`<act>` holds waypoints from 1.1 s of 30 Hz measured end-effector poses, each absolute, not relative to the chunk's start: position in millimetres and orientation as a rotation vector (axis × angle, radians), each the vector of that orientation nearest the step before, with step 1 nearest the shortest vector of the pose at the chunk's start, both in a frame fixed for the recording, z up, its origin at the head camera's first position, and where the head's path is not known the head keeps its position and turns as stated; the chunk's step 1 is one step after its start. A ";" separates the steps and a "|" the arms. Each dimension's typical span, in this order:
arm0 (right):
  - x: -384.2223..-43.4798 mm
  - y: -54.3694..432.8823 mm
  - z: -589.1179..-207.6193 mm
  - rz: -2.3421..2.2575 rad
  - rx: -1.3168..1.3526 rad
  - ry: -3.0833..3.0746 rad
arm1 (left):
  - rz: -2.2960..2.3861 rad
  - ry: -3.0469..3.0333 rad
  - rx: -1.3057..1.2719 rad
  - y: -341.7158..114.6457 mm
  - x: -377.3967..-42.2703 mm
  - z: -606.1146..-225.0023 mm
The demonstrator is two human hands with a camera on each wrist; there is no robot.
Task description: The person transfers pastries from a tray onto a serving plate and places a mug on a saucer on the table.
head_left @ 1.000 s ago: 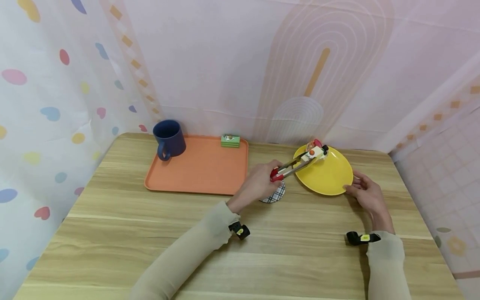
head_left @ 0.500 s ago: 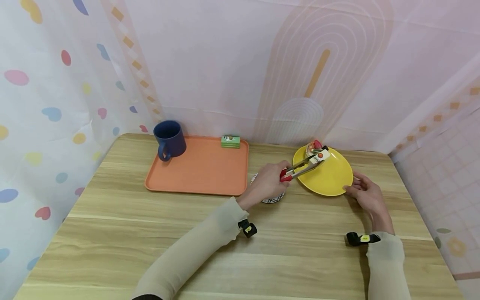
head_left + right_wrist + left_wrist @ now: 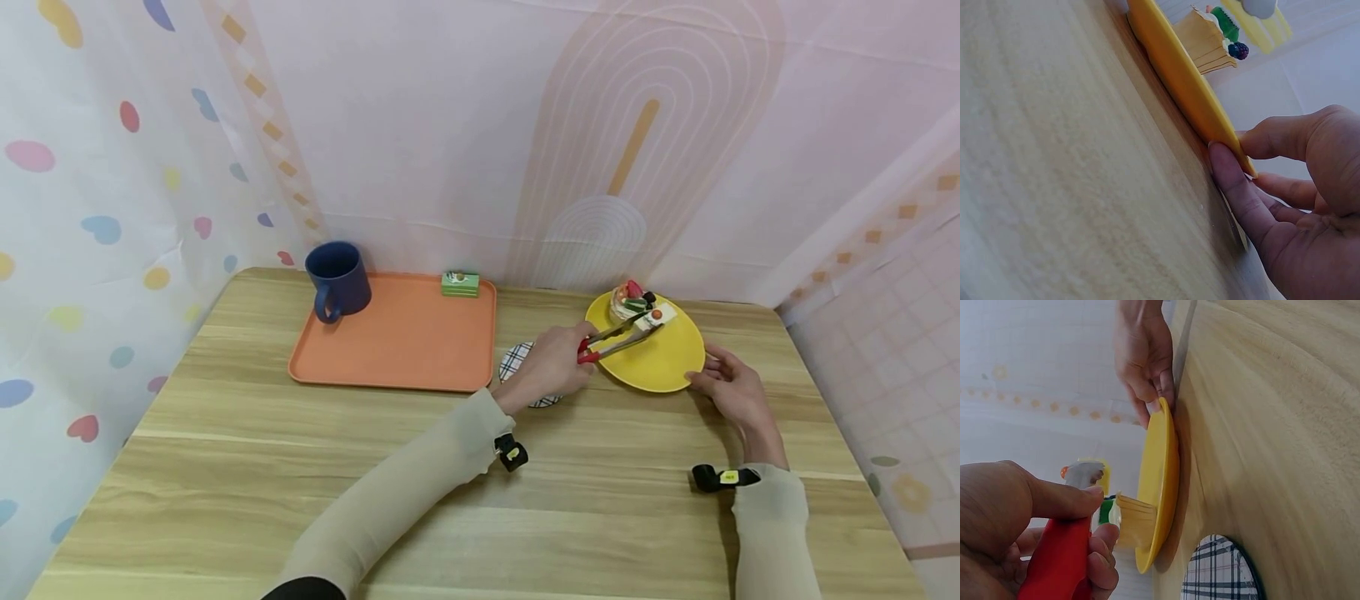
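Note:
My left hand grips red-handled tongs. Between the tips of the tongs is a small cake slice, pale with an orange dot on top. In the right wrist view this slice shows as a yellow block held above the yellow plate. A cupcake in a pleated cream wrapper, topped with fruit, stands on the far left part of the plate. My right hand pinches the plate's right rim, thumb and fingers on its two faces.
An orange tray lies to the left, with a navy mug on its back left corner and a green cake slice at its back right. Partly under my left hand's forearm side is a plaid coaster. A patterned curtain hangs behind the table.
My left hand has moved right with the tongs, carrying the cake slice from in front of the cupcake to its right, over the plate. The right hand and plate have stayed put.

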State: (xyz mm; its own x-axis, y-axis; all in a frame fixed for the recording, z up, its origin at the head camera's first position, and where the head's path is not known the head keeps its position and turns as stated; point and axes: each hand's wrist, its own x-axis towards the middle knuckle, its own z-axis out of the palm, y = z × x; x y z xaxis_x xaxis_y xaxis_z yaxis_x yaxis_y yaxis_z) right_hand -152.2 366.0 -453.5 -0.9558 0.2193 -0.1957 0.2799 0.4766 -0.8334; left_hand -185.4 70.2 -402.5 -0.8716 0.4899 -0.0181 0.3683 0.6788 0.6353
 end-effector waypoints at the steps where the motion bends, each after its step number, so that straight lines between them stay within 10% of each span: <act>1: -152.5 366.0 -453.7 -1.514 0.440 2.647 | 0.959 2.705 0.701 71.5 -186.1 -403.0; 33: -153.0 364.2 -452.6 -1.513 0.447 2.648 | 0.873 2.725 0.733 105.7 -207.2 -411.3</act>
